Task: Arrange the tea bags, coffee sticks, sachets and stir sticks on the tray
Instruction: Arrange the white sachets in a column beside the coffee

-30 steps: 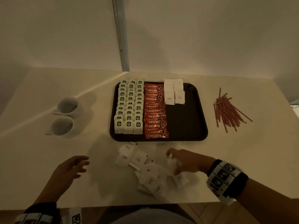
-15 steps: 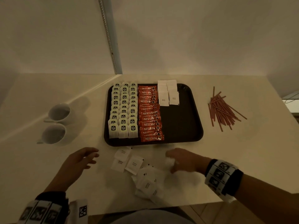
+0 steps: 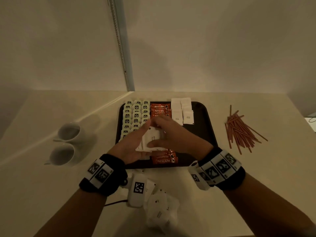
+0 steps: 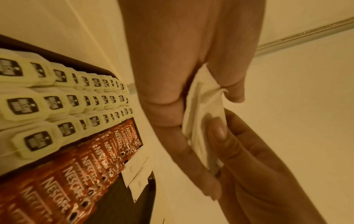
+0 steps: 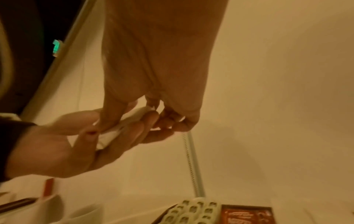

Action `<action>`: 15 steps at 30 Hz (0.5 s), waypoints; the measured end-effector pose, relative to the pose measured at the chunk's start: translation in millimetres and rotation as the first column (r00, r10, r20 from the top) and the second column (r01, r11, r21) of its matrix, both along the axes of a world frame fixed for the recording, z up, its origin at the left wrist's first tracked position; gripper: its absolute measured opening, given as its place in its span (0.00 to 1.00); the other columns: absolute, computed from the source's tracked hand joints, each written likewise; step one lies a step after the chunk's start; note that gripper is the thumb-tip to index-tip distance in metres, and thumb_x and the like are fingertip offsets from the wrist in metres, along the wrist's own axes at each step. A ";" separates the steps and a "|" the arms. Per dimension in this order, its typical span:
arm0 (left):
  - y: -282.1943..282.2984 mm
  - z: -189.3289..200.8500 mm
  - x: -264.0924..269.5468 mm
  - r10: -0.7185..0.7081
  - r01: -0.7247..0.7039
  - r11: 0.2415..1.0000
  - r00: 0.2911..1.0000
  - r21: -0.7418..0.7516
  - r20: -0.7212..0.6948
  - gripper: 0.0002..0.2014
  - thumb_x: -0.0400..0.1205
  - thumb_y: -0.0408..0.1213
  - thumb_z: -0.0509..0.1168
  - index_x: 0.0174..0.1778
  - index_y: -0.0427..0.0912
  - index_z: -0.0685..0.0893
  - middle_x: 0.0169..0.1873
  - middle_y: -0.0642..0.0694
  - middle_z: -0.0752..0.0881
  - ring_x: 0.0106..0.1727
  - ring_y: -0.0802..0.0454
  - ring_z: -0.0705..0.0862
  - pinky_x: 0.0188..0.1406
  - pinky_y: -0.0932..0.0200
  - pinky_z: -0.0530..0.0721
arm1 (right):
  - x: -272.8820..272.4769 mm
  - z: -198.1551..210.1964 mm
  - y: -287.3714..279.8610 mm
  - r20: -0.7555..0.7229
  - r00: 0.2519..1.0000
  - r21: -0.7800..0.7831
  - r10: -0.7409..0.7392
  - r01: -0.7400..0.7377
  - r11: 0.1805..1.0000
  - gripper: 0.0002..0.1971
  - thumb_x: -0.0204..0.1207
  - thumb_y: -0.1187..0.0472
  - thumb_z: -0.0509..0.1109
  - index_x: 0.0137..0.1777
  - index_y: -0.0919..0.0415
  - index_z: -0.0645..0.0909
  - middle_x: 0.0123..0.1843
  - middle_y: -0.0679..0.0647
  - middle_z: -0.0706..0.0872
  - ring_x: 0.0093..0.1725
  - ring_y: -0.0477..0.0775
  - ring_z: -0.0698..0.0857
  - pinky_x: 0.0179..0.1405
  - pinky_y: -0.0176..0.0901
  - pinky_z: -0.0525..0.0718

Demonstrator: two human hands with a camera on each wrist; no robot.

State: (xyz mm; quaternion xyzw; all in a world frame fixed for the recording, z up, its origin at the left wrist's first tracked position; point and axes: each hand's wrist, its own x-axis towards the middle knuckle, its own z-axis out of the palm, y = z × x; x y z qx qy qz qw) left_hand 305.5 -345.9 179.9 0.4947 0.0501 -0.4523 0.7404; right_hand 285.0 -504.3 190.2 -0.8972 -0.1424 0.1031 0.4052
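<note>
Both hands hold sachet stack [image 3: 152,139] above tray [image 3: 209,134] middle: left hand [image 3: 131,147] cups underneath, right hand [image 3: 171,134] pinches top. Risk: thin packets slip, fall on coffee sticks [image 3: 164,159], disturb rows.

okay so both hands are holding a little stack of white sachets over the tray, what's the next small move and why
Probably carry the sachets right and lay them below the two short white rows. The tea bags and coffee sticks already fill their columns, while the tray is bare dark below those rows. Both the left hand and right hand grip the stack.
</note>
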 end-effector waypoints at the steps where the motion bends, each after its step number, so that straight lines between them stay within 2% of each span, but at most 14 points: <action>1: -1.8 -0.9 4.7 0.027 -0.027 0.999 1.000 -0.018 0.000 0.24 0.74 0.59 0.58 0.59 0.49 0.84 0.53 0.42 0.89 0.48 0.45 0.89 0.48 0.44 0.86 | 3.1 -1.6 -4.3 0.060 0.997 -0.004 -0.044 0.044 0.999 0.28 0.66 0.56 0.80 0.64 0.57 0.74 0.61 0.49 0.73 0.61 0.48 0.74 0.59 0.39 0.79; 3: -4.7 -3.1 13.5 0.028 -0.029 0.997 0.999 -0.069 -0.016 0.28 0.75 0.62 0.58 0.61 0.46 0.84 0.55 0.41 0.88 0.49 0.44 0.88 0.45 0.45 0.87 | 8.1 -5.7 -12.7 0.118 0.984 0.056 -0.132 0.127 0.990 0.27 0.63 0.57 0.82 0.62 0.55 0.77 0.59 0.48 0.72 0.60 0.48 0.74 0.55 0.37 0.81; 5: -7.7 -3.0 19.3 0.031 -0.037 0.992 0.998 -0.117 -0.060 0.30 0.75 0.63 0.58 0.63 0.44 0.83 0.53 0.41 0.87 0.49 0.44 0.88 0.39 0.47 0.89 | 10.1 -7.3 -17.5 0.132 0.962 0.145 -0.239 0.220 0.965 0.23 0.65 0.59 0.81 0.60 0.56 0.81 0.56 0.49 0.73 0.55 0.44 0.76 0.49 0.30 0.82; 7: -10.1 -2.7 23.5 0.062 -0.069 0.991 0.996 -0.115 -0.062 0.28 0.75 0.57 0.60 0.65 0.42 0.81 0.52 0.39 0.88 0.50 0.42 0.88 0.36 0.50 0.90 | 11.4 -8.4 -21.1 0.125 0.928 0.222 -0.350 0.318 0.922 0.20 0.67 0.60 0.79 0.58 0.56 0.82 0.52 0.45 0.75 0.50 0.40 0.77 0.44 0.25 0.81; 10: -12.9 -8.3 26.1 0.081 -0.081 0.994 0.997 -0.080 -0.003 0.20 0.77 0.43 0.65 0.64 0.44 0.80 0.50 0.39 0.90 0.49 0.41 0.89 0.36 0.49 0.91 | 13.0 -12.0 -25.5 0.054 0.900 0.303 -0.433 0.398 0.866 0.14 0.71 0.62 0.76 0.55 0.53 0.81 0.49 0.36 0.79 0.48 0.37 0.81 0.43 0.26 0.83; 12: -15.6 -11.7 26.8 0.096 -0.093 0.995 0.993 -0.042 0.066 0.15 0.78 0.35 0.65 0.62 0.47 0.82 0.48 0.41 0.90 0.47 0.43 0.89 0.39 0.49 0.91 | 14.0 -16.1 -29.0 0.003 0.879 0.325 -0.477 0.451 0.832 0.10 0.74 0.62 0.73 0.53 0.54 0.80 0.47 0.37 0.81 0.46 0.38 0.82 0.40 0.24 0.82; 15: -20.2 -15.5 30.4 0.124 -0.132 0.991 0.972 0.026 0.200 0.14 0.79 0.30 0.67 0.58 0.50 0.84 0.48 0.42 0.88 0.43 0.48 0.87 0.34 0.54 0.88 | 14.6 -21.5 -34.1 -0.121 0.849 0.414 -0.514 0.513 0.752 0.08 0.75 0.62 0.71 0.52 0.61 0.81 0.47 0.47 0.86 0.45 0.46 0.86 0.39 0.27 0.83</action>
